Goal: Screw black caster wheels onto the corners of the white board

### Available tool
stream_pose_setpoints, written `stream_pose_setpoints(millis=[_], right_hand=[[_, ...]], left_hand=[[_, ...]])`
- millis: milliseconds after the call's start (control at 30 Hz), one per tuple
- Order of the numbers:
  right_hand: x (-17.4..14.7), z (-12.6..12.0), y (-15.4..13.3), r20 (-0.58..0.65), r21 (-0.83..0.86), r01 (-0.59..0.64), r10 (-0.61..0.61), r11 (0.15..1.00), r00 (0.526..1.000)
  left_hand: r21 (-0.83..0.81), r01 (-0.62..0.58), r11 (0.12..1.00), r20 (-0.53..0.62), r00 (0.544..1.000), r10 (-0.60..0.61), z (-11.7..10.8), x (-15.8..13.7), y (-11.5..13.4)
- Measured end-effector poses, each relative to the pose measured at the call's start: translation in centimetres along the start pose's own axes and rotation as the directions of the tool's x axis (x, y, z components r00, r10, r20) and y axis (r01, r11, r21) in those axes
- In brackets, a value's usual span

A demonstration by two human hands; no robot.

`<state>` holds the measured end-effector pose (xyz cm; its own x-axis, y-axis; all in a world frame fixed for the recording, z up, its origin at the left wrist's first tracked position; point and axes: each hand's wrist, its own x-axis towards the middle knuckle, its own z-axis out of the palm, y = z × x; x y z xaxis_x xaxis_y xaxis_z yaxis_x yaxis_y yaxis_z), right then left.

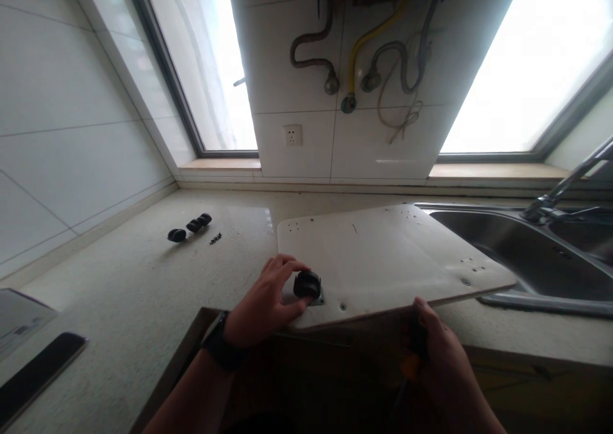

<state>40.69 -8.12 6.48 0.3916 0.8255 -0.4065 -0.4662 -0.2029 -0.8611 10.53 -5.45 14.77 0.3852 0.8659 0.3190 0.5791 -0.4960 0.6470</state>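
Observation:
A white board with rounded corners lies on the counter, partly over the sink's left edge. Groups of small holes show near its corners. My left hand, with a watch on the wrist, grips a black caster wheel between thumb and fingers. The caster's metal plate rests on the board's near left corner. Below the board's front edge, my right hand is closed around what looks like a screwdriver with a black and orange handle. Its lower part is lost in shadow. The right thumb touches or nearly touches the board's edge.
Further black casters and several dark screws lie on the counter at left. A steel sink with a faucet is at right. Pipes and a socket are on the wall. A flat dark object sits lower left.

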Motion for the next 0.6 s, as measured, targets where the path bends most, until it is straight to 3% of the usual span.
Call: stream_pose_setpoints(millis=[233, 367, 500, 600], right_hand=[[-0.1, -1.2, 0.6, 0.071, -0.051, 0.003, 0.001, 0.999, 0.997], [0.3, -2.0, 0.1, 0.089, -0.045, 0.052, -0.048, 0.998, 0.995], [1.9, -3.2, -1.5, -0.01, 0.033, 0.086, -0.086, 0.996, 0.996], [3.8, -4.5, -3.2, -0.11, 0.111, 0.145, -0.133, 0.983, 0.985]], left_hand=[[-0.085, 0.139, 0.987, -0.007, 0.99, -0.14, 0.7, -0.8, -1.0], [-0.099, 0.133, 0.986, -0.061, 0.988, -0.139, 1.4, -1.4, -1.3], [-0.032, 0.128, 0.991, -0.24, 0.962, -0.132, 2.9, -2.7, -1.9], [-0.122, 0.213, 0.969, -0.295, 0.925, -0.241, 4.3, -4.2, -2.6]])
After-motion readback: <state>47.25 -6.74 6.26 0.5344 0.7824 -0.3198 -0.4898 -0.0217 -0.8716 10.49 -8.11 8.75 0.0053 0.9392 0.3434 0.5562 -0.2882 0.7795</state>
